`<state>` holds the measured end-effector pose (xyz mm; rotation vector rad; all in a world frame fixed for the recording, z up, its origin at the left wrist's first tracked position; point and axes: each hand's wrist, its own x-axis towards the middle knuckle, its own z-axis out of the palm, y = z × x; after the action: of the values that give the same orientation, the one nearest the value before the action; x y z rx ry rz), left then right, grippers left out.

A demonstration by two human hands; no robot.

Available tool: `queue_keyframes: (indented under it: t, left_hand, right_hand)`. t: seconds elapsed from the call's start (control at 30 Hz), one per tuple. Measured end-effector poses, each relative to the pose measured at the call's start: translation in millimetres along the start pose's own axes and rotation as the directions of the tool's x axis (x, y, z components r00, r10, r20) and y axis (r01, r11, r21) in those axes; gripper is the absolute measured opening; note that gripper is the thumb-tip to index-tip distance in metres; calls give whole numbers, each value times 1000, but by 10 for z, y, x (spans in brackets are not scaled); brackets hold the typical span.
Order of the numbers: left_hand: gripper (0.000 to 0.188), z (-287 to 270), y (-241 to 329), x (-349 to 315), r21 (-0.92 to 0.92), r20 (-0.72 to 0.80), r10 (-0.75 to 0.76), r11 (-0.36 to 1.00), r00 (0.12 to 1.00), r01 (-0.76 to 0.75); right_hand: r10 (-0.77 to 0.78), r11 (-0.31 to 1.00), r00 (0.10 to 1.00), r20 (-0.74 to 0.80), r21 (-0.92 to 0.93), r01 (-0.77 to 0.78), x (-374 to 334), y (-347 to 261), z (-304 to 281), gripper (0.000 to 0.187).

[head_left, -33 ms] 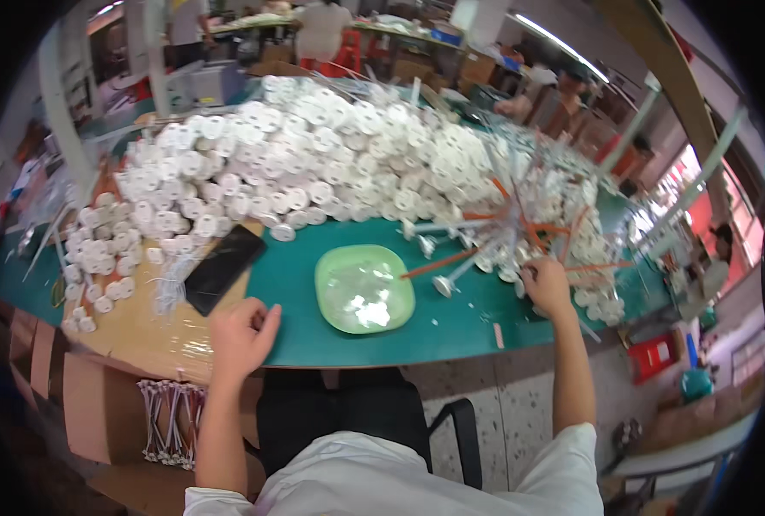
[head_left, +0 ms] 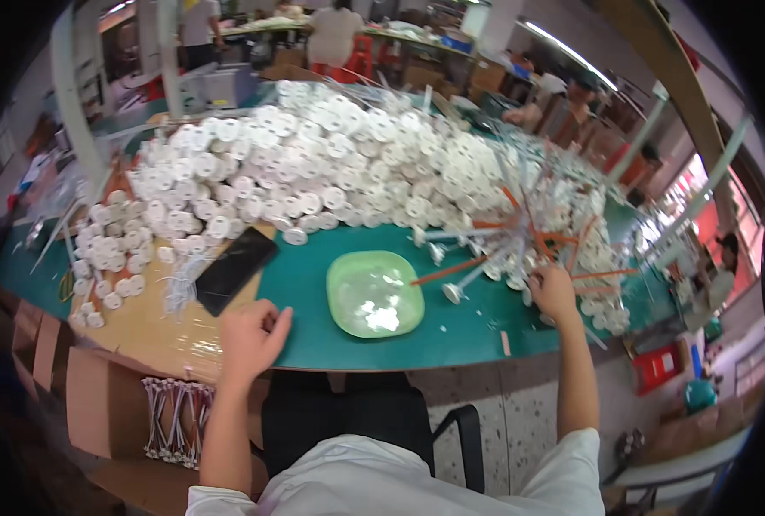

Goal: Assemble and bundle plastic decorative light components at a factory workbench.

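My left hand point(head_left: 255, 338) rests at the table's front edge, fingers curled in and thumb held out; nothing shows in it. Just beyond it a black phone point(head_left: 235, 271) lies on brown cardboard. At the right, my right hand point(head_left: 555, 291) reaches into a heap of clear and orange sticks with white round ends point(head_left: 520, 228). Its fingers are bent together at the heap, and what they grip is hidden. Between my hands sits a light green bowl point(head_left: 334, 303) with clear, shiny material inside. An orange stick point(head_left: 451, 269) slants down to its rim.
A large mound of white round discs point(head_left: 314, 146) covers the back of the green table point(head_left: 365, 354). Smaller discs point(head_left: 111, 241) and white ties point(head_left: 180, 288) lie at the left. Below stands a cardboard box point(head_left: 107, 404) beside bundled sticks point(head_left: 174, 421). Other people work farther back.
The whole view has shifted slightly, so everything sits a little farther right and lower. Against the table, both hands look about where they were.
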<state>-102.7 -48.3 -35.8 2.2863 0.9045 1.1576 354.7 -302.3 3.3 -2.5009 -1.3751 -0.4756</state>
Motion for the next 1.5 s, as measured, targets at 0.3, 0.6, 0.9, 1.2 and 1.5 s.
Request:
queue_keyframes:
  t: [0.3,0.6,0.9,1.2,1.5]
  left_hand:
    - [27,-56,-48,-47,25,55,9,1000,998,-11]
    - [24,-21,-74,-13,55,17,54,997,998,-55]
    - [24,-34,-82,-51,47,26,52,997,998,-53]
    - [14,-24,308,-224,-419,168,151,905,974,-68]
    - [34,-147,1080,-389,-754,649,525,538,550,376]
  right_hand:
    - [68,947,995,68,-317,-43,19,-271,-252,21]
    - [128,787,935,331,-608,107,553,-508,-570,13]
    - [172,791,728,664,-533,299,896,-859,-870,33]
    - [-512,688,601,614,-127,715,41,-1871,-1681,9]
    - [-928,217,179,325,82,973,-504,-2750,-1635,23]
